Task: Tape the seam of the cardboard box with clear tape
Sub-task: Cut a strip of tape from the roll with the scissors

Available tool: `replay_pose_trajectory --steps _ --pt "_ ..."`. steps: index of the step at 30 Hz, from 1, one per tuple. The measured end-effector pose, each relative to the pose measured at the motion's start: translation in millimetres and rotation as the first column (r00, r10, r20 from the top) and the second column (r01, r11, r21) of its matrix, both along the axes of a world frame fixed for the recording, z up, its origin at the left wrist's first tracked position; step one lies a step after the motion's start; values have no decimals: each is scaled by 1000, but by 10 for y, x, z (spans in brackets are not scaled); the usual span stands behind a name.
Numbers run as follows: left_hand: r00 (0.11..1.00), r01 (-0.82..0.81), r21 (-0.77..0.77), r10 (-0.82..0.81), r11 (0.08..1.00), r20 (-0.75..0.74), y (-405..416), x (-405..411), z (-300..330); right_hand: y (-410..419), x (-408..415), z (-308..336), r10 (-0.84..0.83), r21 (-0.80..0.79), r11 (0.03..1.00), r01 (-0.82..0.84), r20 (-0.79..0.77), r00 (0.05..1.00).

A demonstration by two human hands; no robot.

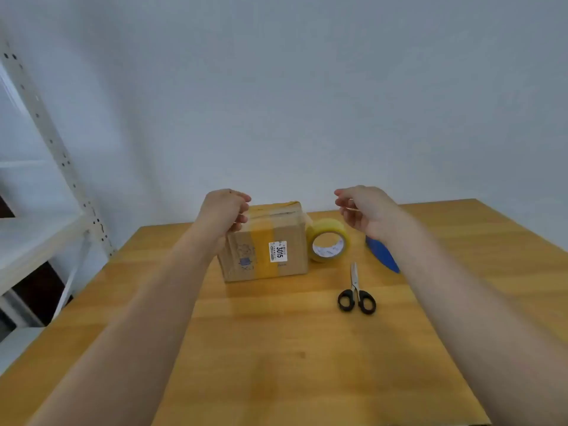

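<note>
1. Head view, the work: the cardboard box [266, 241] sits on the far middle of the wooden table [276, 348], a white label [278, 251] on its near face. A yellowish strip already runs down that face, and the top flaps look slightly raised at the seam. The clear tape roll [328, 240] stands on edge, touching the box's right side. Scissors [356, 292] lie nearer the person, well apart from the roll, blades shut. A blue object [382, 255] is partly hidden behind the right forearm.

2. Head view, the hands: the left hand [226, 210] is loosely curled at the box's upper left corner; whether it touches the cardboard cannot be told. The right hand [362, 210] hangs above and beyond the roll, fingers curled, gripping nothing.

3. Head view, the step: it looks like the start, before any tape is picked up. To do it well, I would press the flaps flat with the left hand, lift the roll with the right, find the free end, anchor it on a side face below the edge, then draw it straight along the seam before cutting.
</note>
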State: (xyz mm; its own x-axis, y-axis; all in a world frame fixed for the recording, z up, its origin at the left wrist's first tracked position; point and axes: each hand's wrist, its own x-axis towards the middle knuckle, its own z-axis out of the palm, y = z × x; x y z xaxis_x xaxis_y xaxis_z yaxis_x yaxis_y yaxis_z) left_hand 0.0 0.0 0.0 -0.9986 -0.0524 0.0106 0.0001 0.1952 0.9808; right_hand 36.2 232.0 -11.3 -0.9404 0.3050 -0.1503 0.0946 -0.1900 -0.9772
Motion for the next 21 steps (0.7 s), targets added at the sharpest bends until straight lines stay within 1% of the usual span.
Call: replay_pose_trajectory --steps 3,4,6,8,11,14,17,21 --pt "992 -129 -45 129 991 -11 -16 -240 -142 -54 -140 -149 6 -2 1000 -5 75 997" --pt "987 -160 -58 160 985 -2 -30 -307 -209 -79 -191 -235 25 25 999 -27 102 994" --pt "970 -239 -136 243 961 7 -65 -433 -332 -152 -268 -372 63 110 991 -80 147 987" --pt "961 -271 -212 278 939 3 -112 -542 -451 -241 -321 -456 105 195 972 -134 154 983" --pt "962 -261 -225 272 939 19 -173 -680 -597 -336 -403 -572 164 282 939 -194 128 978" --pt "975 -205 -225 219 953 39 -198 -743 -685 -427 -466 -667 188 359 910 -210 95 978" --pt "988 -116 -156 129 981 80 -208 -746 -761 -491 -488 -716 216 392 892 -227 71 974" --pt "992 -69 -170 85 983 89 -228 -685 -811 -515 -483 -748 224 454 863 -221 48 973"
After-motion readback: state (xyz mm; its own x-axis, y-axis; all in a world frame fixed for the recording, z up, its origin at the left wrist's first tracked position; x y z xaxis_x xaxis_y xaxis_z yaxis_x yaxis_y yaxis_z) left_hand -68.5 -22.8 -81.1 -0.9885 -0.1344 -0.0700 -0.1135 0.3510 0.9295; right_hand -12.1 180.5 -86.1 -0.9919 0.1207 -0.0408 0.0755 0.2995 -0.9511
